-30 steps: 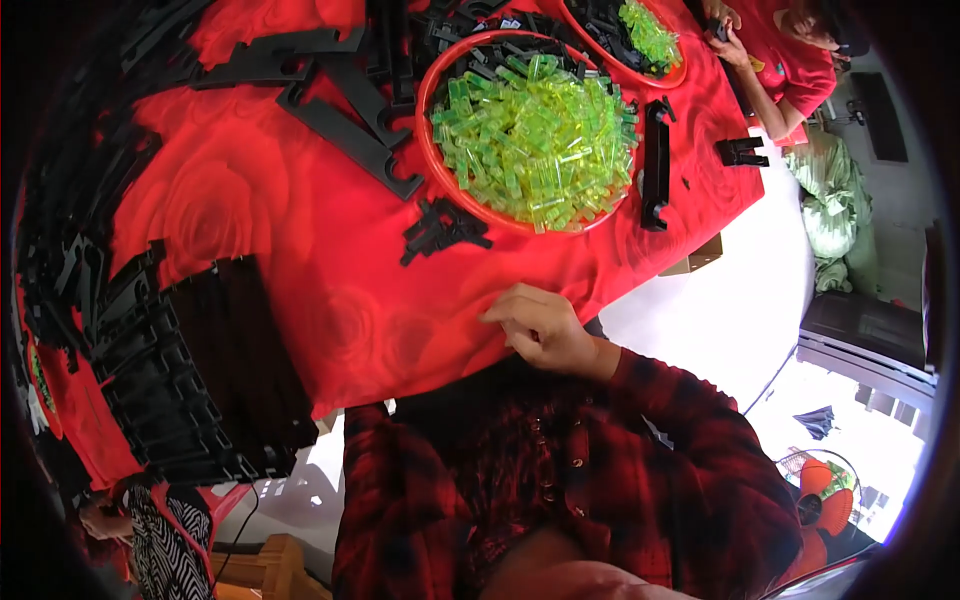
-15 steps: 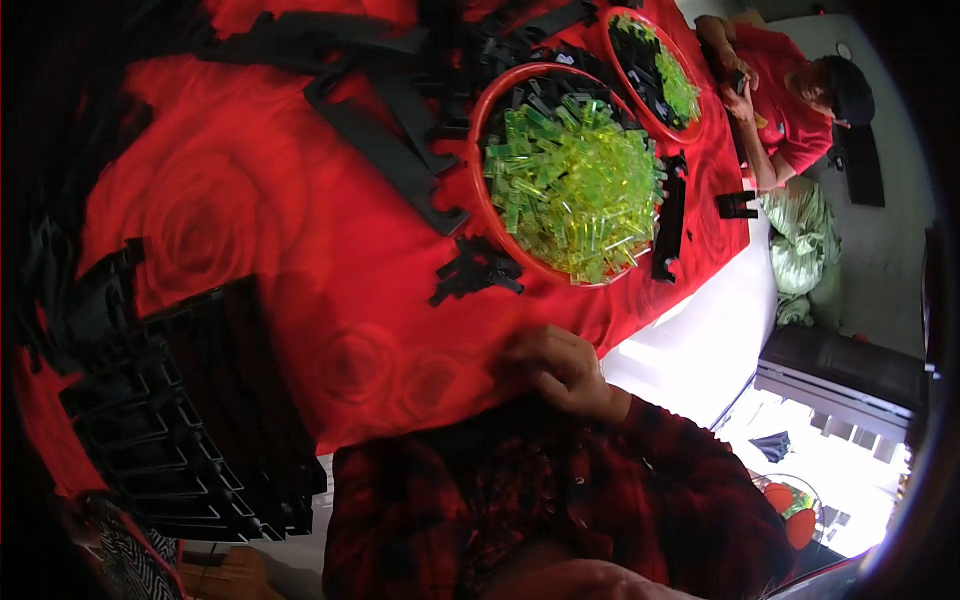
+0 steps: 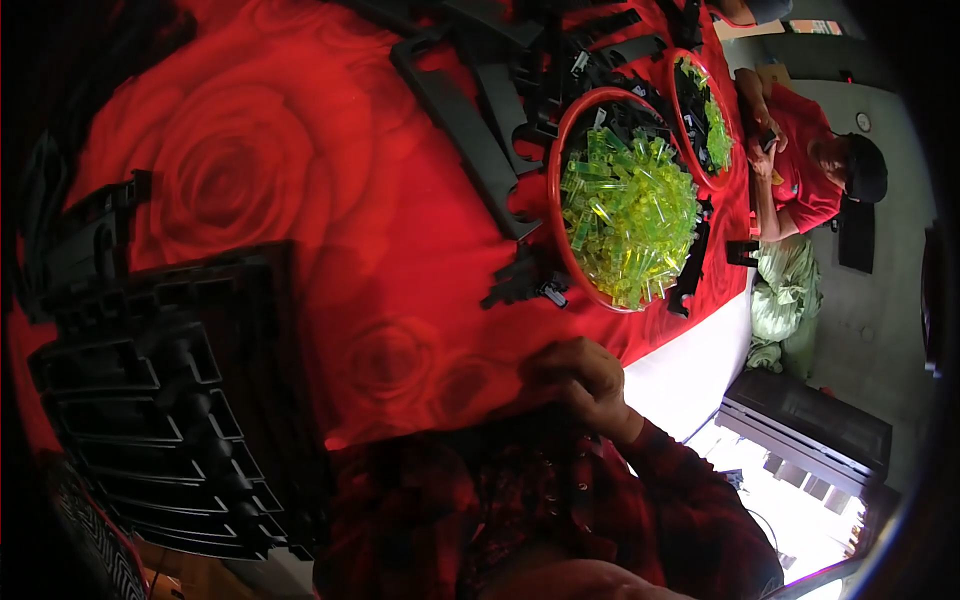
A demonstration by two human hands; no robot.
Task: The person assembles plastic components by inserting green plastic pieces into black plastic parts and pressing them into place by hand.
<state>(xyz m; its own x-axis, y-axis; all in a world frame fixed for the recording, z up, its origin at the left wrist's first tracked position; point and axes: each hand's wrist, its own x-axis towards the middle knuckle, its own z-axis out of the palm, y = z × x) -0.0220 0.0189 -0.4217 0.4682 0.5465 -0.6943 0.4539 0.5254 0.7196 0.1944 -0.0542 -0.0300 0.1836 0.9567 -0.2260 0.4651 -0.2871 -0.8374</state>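
My right hand (image 3: pixel 588 382) is at the near edge of a table with a red rose-patterned cloth (image 3: pixel 385 225). Its fingers are curled closed, and whatever they hold, if anything, is lost in the dark shadow below. My left hand does not show. Beyond the right hand stands a red-rimmed basin (image 3: pixel 556 190) heaped with clear yellow-green plastic strips (image 3: pixel 630 215), with black parts along its far side. Beside that basin lies a small cluster of black plastic pieces (image 3: pixel 525 280).
A stack of black slotted plastic parts (image 3: pixel 150 400) fills the near left. Long black notched bars (image 3: pixel 460 130) lie left of the basin. A second red basin (image 3: pixel 683 120) stands farther off. At the far right, a person in a red shirt (image 3: pixel 805 165) handles something small near a green sack (image 3: pixel 783 300).
The view has shifted, so the basins appear farther right and the black stack looks larger. My right hand stays by the table edge, its fingers still curled.
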